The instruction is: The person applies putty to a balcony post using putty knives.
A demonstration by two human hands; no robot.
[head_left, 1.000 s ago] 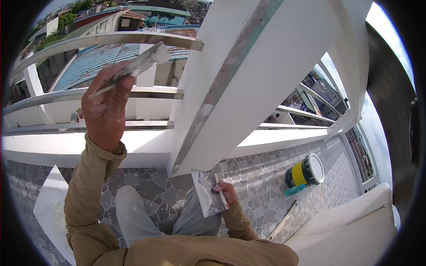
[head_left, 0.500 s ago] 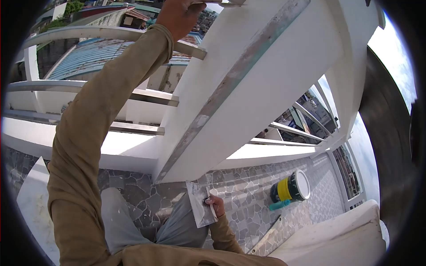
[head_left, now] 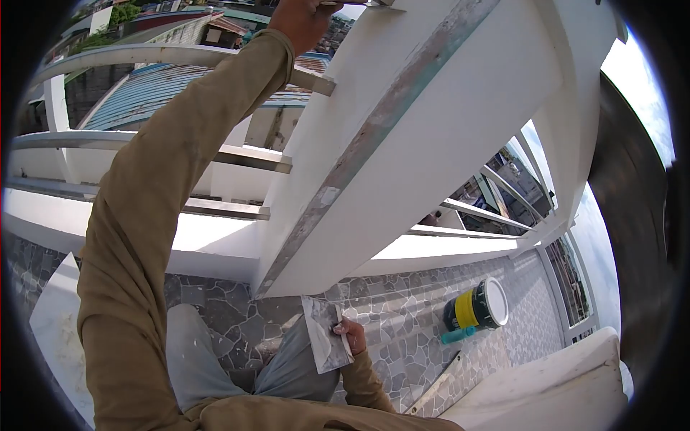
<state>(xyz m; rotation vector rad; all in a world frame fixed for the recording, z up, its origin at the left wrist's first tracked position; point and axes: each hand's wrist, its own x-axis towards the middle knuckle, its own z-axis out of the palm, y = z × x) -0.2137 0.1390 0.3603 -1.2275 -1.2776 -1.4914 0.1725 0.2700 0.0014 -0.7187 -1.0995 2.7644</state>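
Working high at the column (head_left: 345, 86), the left hand (head_left: 298, 25) grips a scraper (head_left: 381, 3), partly cropped; the right hand (head_left: 350, 334) holds a smeared trowel (head_left: 321, 336). Coating or smoothing seems underway; the next stroke calls for an even blade angle.

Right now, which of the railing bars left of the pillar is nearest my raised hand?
The top bar: it passes closest beneath your left hand, while the middle bar and bottom bar lie farther down.

Outdoor balcony above rooftops (head_left: 140, 90), stone-patterned floor (head_left: 402, 323), metal railings (head_left: 244, 156), white pillar (head_left: 402, 144), paint bucket (head_left: 476, 304)
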